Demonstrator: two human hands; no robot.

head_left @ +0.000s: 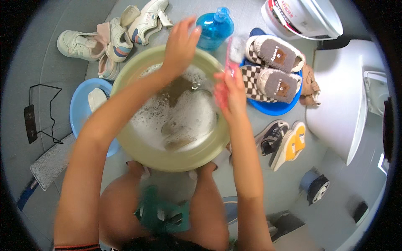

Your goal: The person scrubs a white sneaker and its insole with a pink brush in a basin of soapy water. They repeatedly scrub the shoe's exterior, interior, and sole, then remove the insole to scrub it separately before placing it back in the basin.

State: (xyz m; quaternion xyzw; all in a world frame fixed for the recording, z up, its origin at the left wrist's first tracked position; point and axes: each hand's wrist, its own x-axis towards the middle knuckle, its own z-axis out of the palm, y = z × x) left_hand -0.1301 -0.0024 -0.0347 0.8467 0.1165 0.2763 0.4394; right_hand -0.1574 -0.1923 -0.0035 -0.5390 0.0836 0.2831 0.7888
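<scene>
My left hand (pixel 182 46) reaches over the far rim of a large yellow-green basin (pixel 167 163), fingers stretched out. Its fingertips are beside a clear blue plastic bottle (pixel 214 31); whether they touch it I cannot tell. At the basin's right rim, my right hand (pixel 230 90) is closed round the pink handle of a scrub brush (pixel 237 49), its white bristles pointing away from me. Something pink by the palm is smeared by motion. Soapy water with white suds (pixel 188 111) lies in the basin, and a pale shape under the foam is too covered to name.
White sneakers (pixel 146 21) lie at the far left, beside a light-blue basin (pixel 77 102) holding a white item. Checkered slippers (pixel 276 52) fill a blue basin (pixel 272 109) at right. A white bucket (pixel 301 19), a toilet (pixel 335 92) and yellow-insoled shoes (pixel 289 144) stand around.
</scene>
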